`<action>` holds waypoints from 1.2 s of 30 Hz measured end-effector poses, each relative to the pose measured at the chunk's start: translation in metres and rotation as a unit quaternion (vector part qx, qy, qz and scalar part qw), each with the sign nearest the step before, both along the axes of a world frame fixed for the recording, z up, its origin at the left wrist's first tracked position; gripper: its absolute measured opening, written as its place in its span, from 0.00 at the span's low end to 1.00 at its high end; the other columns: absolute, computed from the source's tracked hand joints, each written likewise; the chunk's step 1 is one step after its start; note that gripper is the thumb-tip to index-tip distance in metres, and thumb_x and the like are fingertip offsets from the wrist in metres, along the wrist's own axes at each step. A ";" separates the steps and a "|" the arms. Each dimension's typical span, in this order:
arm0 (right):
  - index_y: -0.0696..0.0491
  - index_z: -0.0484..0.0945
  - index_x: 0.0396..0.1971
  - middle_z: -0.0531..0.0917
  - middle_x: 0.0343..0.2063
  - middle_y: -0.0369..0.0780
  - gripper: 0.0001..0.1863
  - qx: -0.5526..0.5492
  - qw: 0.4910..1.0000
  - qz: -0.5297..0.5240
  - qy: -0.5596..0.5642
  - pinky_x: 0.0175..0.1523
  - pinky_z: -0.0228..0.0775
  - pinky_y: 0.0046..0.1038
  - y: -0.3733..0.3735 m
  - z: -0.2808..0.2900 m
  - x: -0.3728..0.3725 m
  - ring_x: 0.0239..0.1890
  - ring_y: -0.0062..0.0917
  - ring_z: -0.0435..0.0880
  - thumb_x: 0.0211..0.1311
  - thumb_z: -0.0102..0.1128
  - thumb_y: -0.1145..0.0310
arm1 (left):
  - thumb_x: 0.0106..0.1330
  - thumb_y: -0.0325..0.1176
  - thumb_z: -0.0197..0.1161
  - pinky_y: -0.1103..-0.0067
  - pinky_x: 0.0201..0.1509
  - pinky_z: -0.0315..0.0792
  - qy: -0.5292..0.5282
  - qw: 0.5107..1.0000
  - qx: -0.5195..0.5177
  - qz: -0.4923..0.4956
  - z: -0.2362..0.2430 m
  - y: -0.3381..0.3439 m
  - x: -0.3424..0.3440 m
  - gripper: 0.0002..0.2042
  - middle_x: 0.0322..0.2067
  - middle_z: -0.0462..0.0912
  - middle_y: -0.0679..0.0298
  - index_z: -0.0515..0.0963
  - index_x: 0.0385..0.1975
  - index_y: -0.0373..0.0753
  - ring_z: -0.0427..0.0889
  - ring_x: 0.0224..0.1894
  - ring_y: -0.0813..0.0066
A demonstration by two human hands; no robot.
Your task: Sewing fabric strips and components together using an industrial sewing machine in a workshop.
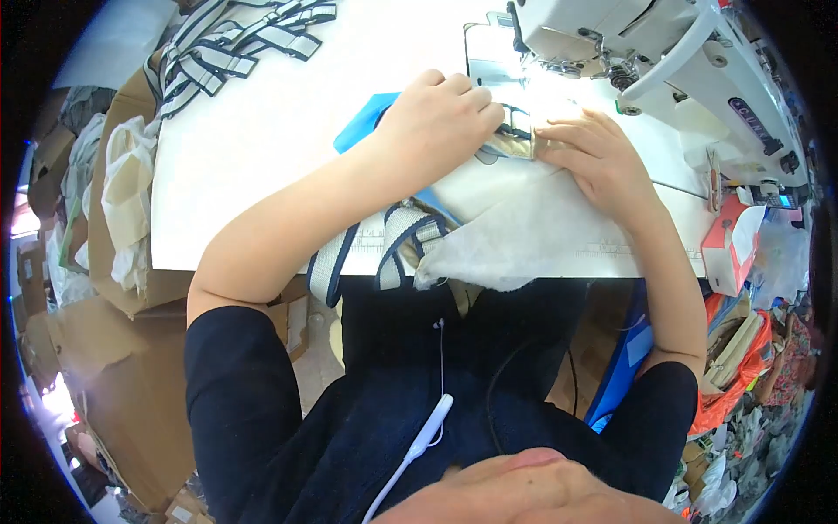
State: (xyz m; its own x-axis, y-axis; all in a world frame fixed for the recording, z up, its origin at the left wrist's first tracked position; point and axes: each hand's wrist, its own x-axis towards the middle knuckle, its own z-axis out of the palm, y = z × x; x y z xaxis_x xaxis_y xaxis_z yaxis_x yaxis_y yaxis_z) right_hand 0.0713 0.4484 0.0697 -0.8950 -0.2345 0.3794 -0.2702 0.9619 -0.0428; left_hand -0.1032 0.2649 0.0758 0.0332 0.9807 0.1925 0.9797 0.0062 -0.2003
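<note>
My left hand [441, 122] is curled over a sewn fabric piece [515, 144] with a strap on it, close to the needle area of a white sewing machine [611, 44]. My right hand [607, 162] lies on the other side, fingers stretched out, their tips at the piece's right edge. Blue fabric [362, 124] sticks out beneath my left wrist. A thin whitish sheet of cloth [502, 240] spreads below both hands to the table's near edge. Beside it, a white webbing strap with dark edges [401, 231] loops over that edge. My left fingertips are partly hidden.
More striped webbing straps [240, 57] are heaped at the table's far left. Cardboard boxes [122, 375] stand left of the white table [218, 166]. At its right edge sits a red and white box [731, 249], with bags and cloth scraps [742, 358] below.
</note>
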 end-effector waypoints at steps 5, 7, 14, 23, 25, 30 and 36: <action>0.48 0.80 0.33 0.81 0.44 0.30 0.10 -0.051 0.998 0.039 -0.006 0.53 0.67 0.32 0.004 -0.002 -0.006 0.48 0.25 0.78 0.49 0.59 0.75 | 0.58 0.27 0.59 0.71 0.61 0.66 -0.113 0.990 0.057 -0.058 0.007 -0.007 -0.002 0.17 0.52 0.77 0.61 0.74 0.49 0.39 0.73 0.59 0.65; 0.48 0.80 0.34 0.81 0.44 0.30 0.11 -0.054 0.998 0.037 -0.007 0.53 0.67 0.31 0.006 -0.003 -0.006 0.47 0.25 0.78 0.48 0.59 0.75 | 0.59 0.27 0.60 0.69 0.60 0.68 -0.180 0.977 0.055 -0.099 0.009 -0.001 -0.001 0.17 0.54 0.76 0.61 0.75 0.50 0.37 0.74 0.57 0.63; 0.46 0.81 0.35 0.81 0.43 0.29 0.13 -0.082 0.995 -0.008 0.053 0.50 0.66 0.28 0.008 -0.009 0.000 0.43 0.24 0.77 0.48 0.59 0.75 | 0.60 0.29 0.60 0.71 0.52 0.73 -0.202 0.977 -0.021 -0.067 -0.003 0.014 0.001 0.15 0.49 0.78 0.63 0.76 0.48 0.40 0.78 0.49 0.65; 0.45 0.83 0.36 0.80 0.37 0.28 0.13 -0.029 1.000 -0.010 0.005 0.48 0.64 0.27 -0.002 -0.005 0.004 0.40 0.22 0.75 0.48 0.59 0.72 | 0.56 0.26 0.59 0.71 0.57 0.69 -0.135 0.986 0.065 -0.071 -0.011 0.007 0.011 0.18 0.49 0.76 0.66 0.77 0.48 0.44 0.74 0.54 0.68; 0.45 0.83 0.36 0.79 0.36 0.28 0.13 -0.036 0.999 -0.008 0.006 0.48 0.64 0.28 0.000 -0.005 0.002 0.40 0.22 0.75 0.48 0.59 0.72 | 0.56 0.26 0.59 0.71 0.58 0.68 -0.152 0.985 0.050 -0.056 -0.010 0.007 0.010 0.17 0.50 0.76 0.67 0.78 0.47 0.45 0.74 0.55 0.69; 0.44 0.83 0.36 0.79 0.36 0.28 0.14 -0.055 0.998 -0.002 -0.004 0.49 0.64 0.29 0.001 -0.006 0.002 0.41 0.22 0.74 0.47 0.59 0.73 | 0.56 0.25 0.60 0.72 0.57 0.69 -0.170 0.982 0.068 -0.052 -0.013 0.006 0.008 0.17 0.49 0.77 0.66 0.80 0.46 0.45 0.75 0.53 0.67; 0.43 0.83 0.36 0.78 0.38 0.28 0.13 -0.073 0.997 -0.024 -0.025 0.51 0.64 0.30 0.002 -0.005 0.004 0.42 0.24 0.74 0.49 0.58 0.73 | 0.54 0.23 0.62 0.72 0.52 0.73 -0.249 0.961 0.110 -0.044 -0.011 0.007 0.009 0.14 0.46 0.79 0.62 0.81 0.42 0.42 0.78 0.48 0.64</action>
State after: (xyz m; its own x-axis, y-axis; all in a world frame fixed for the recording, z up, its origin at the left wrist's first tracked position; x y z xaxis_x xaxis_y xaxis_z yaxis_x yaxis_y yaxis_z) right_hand 0.0755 0.4500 0.0644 -0.9225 -0.1359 0.3613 -0.2171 0.9565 -0.1948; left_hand -0.0946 0.2722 0.0644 -0.0363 0.9118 0.4089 0.9523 -0.0925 0.2909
